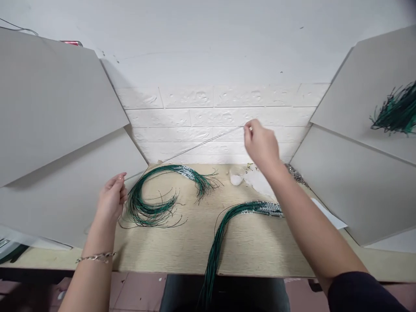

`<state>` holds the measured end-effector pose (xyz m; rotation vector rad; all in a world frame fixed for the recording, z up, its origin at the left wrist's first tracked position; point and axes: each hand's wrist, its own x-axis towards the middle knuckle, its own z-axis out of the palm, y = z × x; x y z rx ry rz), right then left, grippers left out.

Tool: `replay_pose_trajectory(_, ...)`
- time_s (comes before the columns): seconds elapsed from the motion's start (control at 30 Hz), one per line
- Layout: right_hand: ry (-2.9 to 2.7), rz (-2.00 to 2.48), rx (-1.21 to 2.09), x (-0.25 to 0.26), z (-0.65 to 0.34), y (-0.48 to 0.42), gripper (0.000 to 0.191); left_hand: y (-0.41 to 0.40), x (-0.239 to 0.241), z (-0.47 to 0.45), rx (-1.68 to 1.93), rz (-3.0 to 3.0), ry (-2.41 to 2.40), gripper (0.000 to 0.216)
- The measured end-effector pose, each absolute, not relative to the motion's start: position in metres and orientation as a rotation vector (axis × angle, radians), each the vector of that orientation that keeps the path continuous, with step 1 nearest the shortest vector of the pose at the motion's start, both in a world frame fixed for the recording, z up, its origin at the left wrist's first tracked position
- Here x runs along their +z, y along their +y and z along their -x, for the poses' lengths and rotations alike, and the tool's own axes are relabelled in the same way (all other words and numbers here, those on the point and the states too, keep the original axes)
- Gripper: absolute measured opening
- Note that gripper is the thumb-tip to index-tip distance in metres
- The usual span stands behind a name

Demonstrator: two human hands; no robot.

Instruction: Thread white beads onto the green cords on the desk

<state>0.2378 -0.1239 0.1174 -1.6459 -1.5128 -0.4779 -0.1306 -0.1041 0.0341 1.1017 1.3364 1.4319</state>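
A thin cord (195, 145) runs taut on a slant between my two hands, above the table. My left hand (112, 195) pinches its lower end, close to a curved bundle of green cords (138, 201) with white beads or tags (186, 172) along one part. Higher up, in front of the wall, my right hand (261, 141) is closed on the other end. A second bundle of green cords (224, 221) with white pieces (260, 207) lies under my right forearm and hangs over the table's front edge. The forearm hides its right end.
A small clear cup of white material (236, 177) stands near the wall beside a crumpled white sheet (260, 181). Grey panels (65, 104) flank the wooden table (175, 255). More green cords (398, 110) hang on the right panel. A dark seat (247, 290) is below the front edge.
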Motion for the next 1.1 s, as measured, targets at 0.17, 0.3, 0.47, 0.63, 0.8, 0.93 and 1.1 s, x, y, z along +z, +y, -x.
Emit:
replay_pose_trajectory(0.17, -1.282, 1.661, -0.7, 0.154, -0.284, -0.136, 0.027, -0.143, 0.042, 0.14, 1.076, -1.576, 1.664, 0.018)
replay_pose_trajectory(0.3, -1.278, 1.477, -0.714, 0.156, -0.287, -0.166, 0.021, -0.158, 0.051, 0.125, 1.33, -1.586, 1.838, 0.026)
replay_pose_trajectory(0.47, -1.75, 1.207, -0.481, 0.121, -0.241, -0.208, 0.011, -0.159, 0.064, 0.086, 1.862, -0.88, 0.949, 0.048)
replay_pose_trajectory(0.63, -2.113, 1.062, -0.288, 0.088, -0.199, -0.222, 0.017, -0.17, 0.075, 0.041, 1.589, -1.01, 0.738, 0.021)
replay_pose_trajectory(0.8, -2.132, 1.072, -0.289, 0.075, -0.183, -0.218, 0.023, -0.19, 0.064, 0.003, 1.138, -1.286, 0.894, 0.027)
replay_pose_trajectory(0.93, -2.187, 1.096, -0.229, 0.072, -0.179, -0.218, 0.028, -0.196, 0.055, -0.009, 1.07, -1.584, 1.058, 0.035)
replay_pose_trajectory(1.1, -2.223, 1.117, -0.203, 0.072, -0.178, -0.221, 0.03, -0.197, 0.053, -0.009, 1.106, -1.771, 1.215, 0.032)
